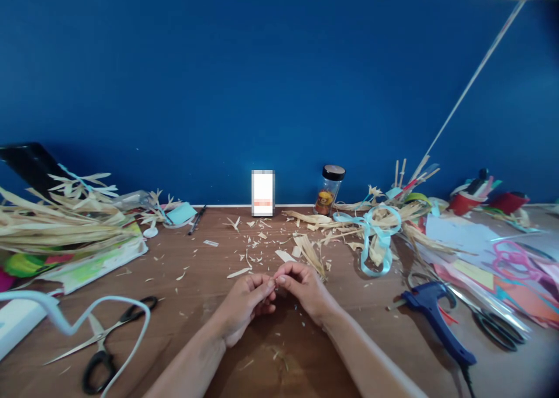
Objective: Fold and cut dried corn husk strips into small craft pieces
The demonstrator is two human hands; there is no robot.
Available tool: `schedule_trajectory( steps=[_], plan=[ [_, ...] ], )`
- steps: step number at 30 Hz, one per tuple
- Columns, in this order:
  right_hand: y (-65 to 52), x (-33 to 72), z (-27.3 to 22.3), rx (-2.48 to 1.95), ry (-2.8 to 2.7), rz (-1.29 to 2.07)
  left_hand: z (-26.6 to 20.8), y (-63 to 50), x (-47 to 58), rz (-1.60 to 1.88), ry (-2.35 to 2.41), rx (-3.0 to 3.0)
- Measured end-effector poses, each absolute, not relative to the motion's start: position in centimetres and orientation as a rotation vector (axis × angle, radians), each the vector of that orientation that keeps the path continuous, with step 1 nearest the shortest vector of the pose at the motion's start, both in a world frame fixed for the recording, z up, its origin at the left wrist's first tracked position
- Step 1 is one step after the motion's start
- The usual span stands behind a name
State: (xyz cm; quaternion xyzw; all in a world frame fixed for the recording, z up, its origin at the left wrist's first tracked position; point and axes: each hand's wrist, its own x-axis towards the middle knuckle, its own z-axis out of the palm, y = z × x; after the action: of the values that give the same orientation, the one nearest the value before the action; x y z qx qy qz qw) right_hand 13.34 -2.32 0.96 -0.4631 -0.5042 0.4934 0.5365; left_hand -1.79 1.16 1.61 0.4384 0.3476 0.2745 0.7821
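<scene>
My left hand (251,298) and my right hand (305,288) meet fingertip to fingertip over the near middle of the table. Both are closed in a pinch, thumbs against forefingers. Whatever lies between the fingertips is too small and too hidden to make out. Just beyond the right hand lies a dry, pale husk strip (311,255), with a small white piece (285,256) beside it. Pale scraps and slivers (257,240) are scattered past the hands.
Open scissors (101,335) and a white cable (142,334) lie left, below piled husks (56,226). A blue glue gun (437,316), light blue ribbon (371,240) and paper sheets (458,235) lie right. A phone (263,194) and black-lidded jar (328,191) stand by the blue wall (262,83).
</scene>
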Motion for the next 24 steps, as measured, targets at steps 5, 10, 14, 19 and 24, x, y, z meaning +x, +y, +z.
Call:
schedule_trajectory(
  steps=[5, 10, 14, 19, 24],
  plan=[
    [-2.36, 13.19, 1.35, -1.142, -1.245, 1.103, 1.42, 1.3, -1.63, 0.605, 0.778, 1.015],
    [-2.37, 13.21, 1.25, -1.109, -1.248, 1.136, 1.67, 1.33, -1.6, 0.599, 0.791, 0.97],
    [-2.34, 13.65, 1.1, -1.099, -1.304, 1.172, 1.93, 1.33, -1.96, 0.529, 0.762, 0.896],
    [-2.14, 13.98, 0.9, -1.096, -1.328, 1.162, 2.04, 1.46, -2.1, 0.498, 0.769, 0.872],
    [-1.99, 13.95, 0.85, -1.178, -1.369, 1.028, 1.86, 1.48, -2.07, 0.505, 0.776, 0.86]
  ],
)
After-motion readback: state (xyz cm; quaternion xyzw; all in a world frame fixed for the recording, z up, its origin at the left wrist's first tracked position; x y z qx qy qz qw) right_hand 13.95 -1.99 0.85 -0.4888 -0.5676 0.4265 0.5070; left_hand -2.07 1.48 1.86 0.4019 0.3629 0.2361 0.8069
